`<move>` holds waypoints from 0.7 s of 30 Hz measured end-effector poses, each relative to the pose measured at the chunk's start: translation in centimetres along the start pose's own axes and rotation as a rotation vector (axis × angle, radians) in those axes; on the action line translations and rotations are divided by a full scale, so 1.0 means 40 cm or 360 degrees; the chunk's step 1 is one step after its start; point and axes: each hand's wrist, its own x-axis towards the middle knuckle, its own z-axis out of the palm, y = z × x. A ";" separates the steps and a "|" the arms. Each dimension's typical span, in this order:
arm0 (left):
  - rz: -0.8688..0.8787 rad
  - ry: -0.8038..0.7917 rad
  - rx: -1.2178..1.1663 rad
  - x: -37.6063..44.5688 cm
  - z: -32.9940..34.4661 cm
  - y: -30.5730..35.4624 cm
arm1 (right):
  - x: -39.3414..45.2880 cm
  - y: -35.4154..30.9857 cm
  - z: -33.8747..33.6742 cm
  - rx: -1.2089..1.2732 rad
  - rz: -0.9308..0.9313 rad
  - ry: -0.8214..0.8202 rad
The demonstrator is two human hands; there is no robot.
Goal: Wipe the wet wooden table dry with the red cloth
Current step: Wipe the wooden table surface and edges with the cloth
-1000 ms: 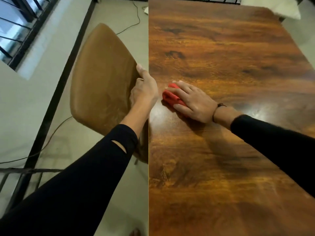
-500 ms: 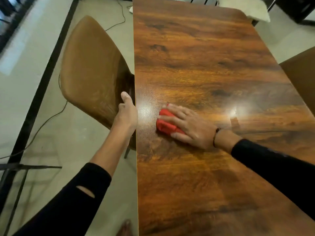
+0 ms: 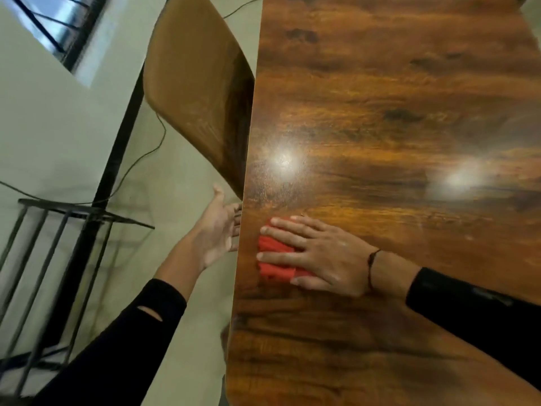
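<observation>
The red cloth lies flattened under the right hand, whose straight fingers press it onto the desk to soak moisture near its edge, while the released left hand hovers just beside that edge, below the chair.

The right hand lies flat, palm down, fingers straight and slightly spread, pointing left, with a dark cord round the wrist and a black sleeve behind it. The left hand is open, thumb up, fingers stretched right toward the table's left edge, forearm bare below a black sleeve.
</observation>
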 end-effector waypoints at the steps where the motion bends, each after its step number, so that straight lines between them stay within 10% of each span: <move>1: -0.0005 -0.0014 -0.0040 -0.011 0.004 -0.022 | -0.010 0.029 -0.011 0.0026 0.0064 -0.0002; 7: 0.0067 0.0002 -0.0282 -0.044 0.031 -0.080 | 0.087 0.048 -0.054 0.0086 0.0546 0.0172; 14: 0.0067 0.0038 -0.0374 -0.111 0.029 -0.135 | -0.019 -0.259 0.097 0.0085 -0.0053 0.0138; 21: 0.0059 0.0011 -0.0403 -0.166 0.016 -0.211 | -0.077 -0.103 0.063 0.0031 0.0079 0.0049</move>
